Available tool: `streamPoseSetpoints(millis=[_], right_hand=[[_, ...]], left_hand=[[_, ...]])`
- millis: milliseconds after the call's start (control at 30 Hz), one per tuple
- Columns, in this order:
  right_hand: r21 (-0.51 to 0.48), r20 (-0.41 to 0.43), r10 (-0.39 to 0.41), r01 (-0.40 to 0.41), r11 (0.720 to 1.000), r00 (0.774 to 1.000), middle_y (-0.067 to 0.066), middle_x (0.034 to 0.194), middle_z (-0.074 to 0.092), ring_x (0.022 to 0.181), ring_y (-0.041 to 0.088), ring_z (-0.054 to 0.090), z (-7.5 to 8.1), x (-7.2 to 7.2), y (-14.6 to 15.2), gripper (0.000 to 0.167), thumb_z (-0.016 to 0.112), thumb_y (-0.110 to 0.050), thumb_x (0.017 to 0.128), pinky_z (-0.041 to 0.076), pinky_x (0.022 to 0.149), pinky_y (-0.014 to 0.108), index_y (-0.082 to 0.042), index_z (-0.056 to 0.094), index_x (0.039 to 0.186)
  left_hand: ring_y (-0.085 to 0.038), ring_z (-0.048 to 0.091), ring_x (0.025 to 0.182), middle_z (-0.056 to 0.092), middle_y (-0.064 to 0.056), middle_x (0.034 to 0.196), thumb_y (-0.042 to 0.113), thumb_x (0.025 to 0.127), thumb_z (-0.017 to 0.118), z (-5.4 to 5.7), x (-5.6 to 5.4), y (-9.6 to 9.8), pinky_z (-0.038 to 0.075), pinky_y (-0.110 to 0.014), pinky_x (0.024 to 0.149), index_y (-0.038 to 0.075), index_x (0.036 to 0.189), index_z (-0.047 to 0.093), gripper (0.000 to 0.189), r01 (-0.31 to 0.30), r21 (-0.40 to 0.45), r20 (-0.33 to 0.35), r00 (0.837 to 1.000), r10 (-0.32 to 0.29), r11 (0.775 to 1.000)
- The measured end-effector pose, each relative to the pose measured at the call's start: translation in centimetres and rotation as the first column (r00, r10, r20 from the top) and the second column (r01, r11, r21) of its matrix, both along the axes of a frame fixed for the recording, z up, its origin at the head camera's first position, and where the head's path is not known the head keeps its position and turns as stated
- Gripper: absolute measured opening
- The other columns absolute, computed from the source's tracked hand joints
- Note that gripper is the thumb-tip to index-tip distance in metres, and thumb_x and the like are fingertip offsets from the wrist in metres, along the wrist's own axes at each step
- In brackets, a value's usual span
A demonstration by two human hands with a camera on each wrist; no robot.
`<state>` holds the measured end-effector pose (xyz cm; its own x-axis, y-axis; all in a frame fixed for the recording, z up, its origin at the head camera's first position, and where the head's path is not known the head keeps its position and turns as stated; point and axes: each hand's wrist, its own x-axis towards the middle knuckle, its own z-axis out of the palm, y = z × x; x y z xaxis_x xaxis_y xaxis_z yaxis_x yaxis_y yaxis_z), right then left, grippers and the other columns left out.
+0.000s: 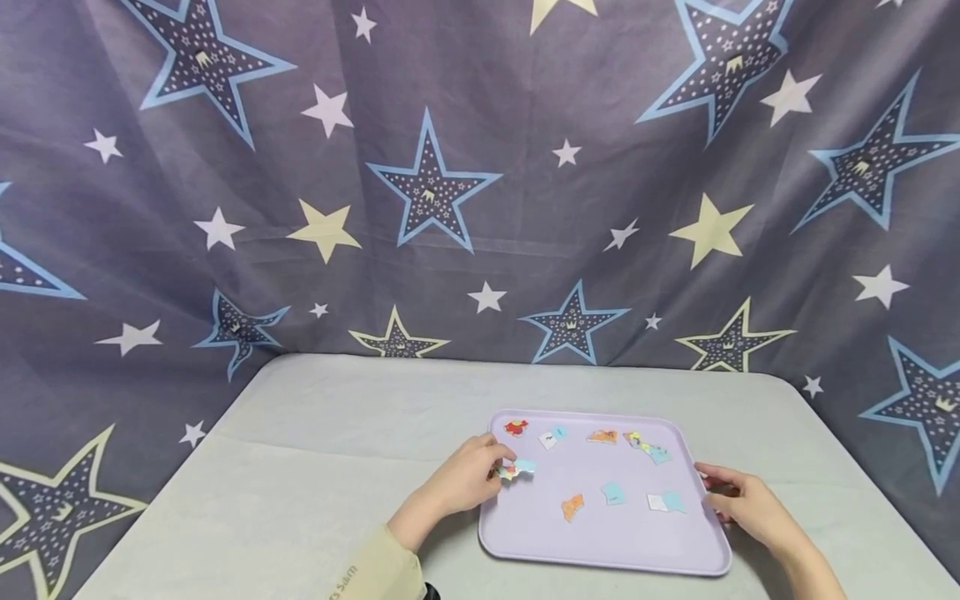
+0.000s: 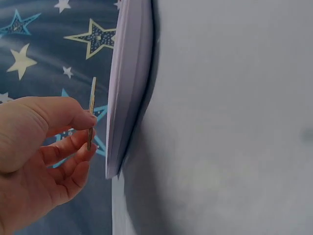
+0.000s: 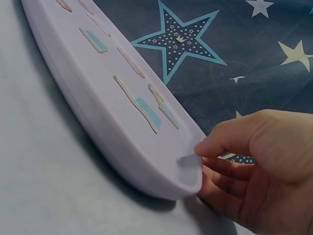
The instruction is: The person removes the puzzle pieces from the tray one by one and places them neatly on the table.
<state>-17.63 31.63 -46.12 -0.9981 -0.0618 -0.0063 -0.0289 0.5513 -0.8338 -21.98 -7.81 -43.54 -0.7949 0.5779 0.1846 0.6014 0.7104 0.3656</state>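
My left hand (image 1: 468,473) pinches a thin puzzle piece (image 1: 519,469), printed light blue with some red and white, over the left side of a lilac tray (image 1: 525,533). In the left wrist view the piece (image 2: 91,115) is seen edge-on between thumb and fingers. At the tray's right side my right hand (image 1: 750,504) grips the rim. The right wrist view has its thumb (image 3: 215,142) at the top of the rim and the fingers outside. Lying on the tray are a red piece (image 1: 516,427), an orange piece (image 1: 572,507), a light-blue piece (image 1: 613,493) and several others.
The tray rests on a table with a pale grey cover (image 1: 300,467). Behind the table hangs a dark star-patterned cloth (image 1: 510,242). Toward the tray's back right lies a yellow and blue piece (image 1: 657,454), with a white and blue one (image 1: 671,502) nearer the front.
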Motion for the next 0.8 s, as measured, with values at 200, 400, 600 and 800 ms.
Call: streamPoseSetpoints(millis=[200, 400, 600, 800], right_hand=[[-0.006, 0.001, -0.01, 0.01, 1.0, 1.0, 0.014, 0.094, 0.057, 0.055, 0.006, 0.046, -0.1, 0.0, -0.1, 0.048, 0.057, 0.003, 0.079, 0.043, 0.047, 0.024, 0.016, 0.044, 0.123], [-0.006, -0.01, -0.01, 0.01, 1.0, 1.0, 0.012, 0.092, 0.057, 0.055, 0.006, 0.046, -0.1, 0.0, -0.1, 0.048, 0.057, 0.002, 0.08, 0.042, 0.047, 0.024, 0.016, 0.044, 0.123], [-0.007, -0.008, -0.003, 0.003, 1.0, 1.0, 0.01, 0.09, 0.058, 0.054, 0.006, 0.046, -0.2, 0.1, 0.0, 0.048, 0.058, 0.001, 0.08, 0.042, 0.046, 0.024, 0.016, 0.044, 0.124], [-0.005, -0.011, -0.013, 0.013, 1.0, 1.0, 0.01, 0.091, 0.058, 0.055, 0.006, 0.047, -0.2, 0.2, 0.0, 0.048, 0.058, 0.001, 0.08, 0.042, 0.047, 0.024, 0.016, 0.044, 0.124]], left_hand=[[-0.009, 0.043, 0.074, 0.051, 0.004, 0.082, 0.005, 0.073, 0.062, 0.5, -0.3, -0.8, 0.04, -0.023, 0.068, 0.01, 0.105, 0.065, 0.033, -0.036, 0.009, -0.009, 0.999, 0.036, 0.999], [-0.01, 0.044, 0.074, 0.054, 0.002, 0.084, 0.005, 0.071, 0.062, 0.7, -0.7, -1.4, 0.041, -0.024, 0.069, 0.009, 0.103, 0.066, 0.032, -0.023, 0.03, -0.059, 0.998, 0.025, 0.999], [-0.011, 0.049, 0.074, 0.053, 0.001, 0.084, 0.003, 0.07, 0.061, 0.7, -1.3, -2.4, 0.044, -0.025, 0.069, 0.008, 0.103, 0.065, 0.033, -0.033, 0.065, -0.051, 0.998, 0.036, 0.997], [-0.011, 0.049, 0.074, 0.054, 0.002, 0.084, 0.002, 0.071, 0.06, 0.8, -2.0, -3.8, 0.044, -0.027, 0.069, 0.009, 0.105, 0.065, 0.035, -0.041, 0.049, -0.052, 0.998, 0.044, 0.998]])
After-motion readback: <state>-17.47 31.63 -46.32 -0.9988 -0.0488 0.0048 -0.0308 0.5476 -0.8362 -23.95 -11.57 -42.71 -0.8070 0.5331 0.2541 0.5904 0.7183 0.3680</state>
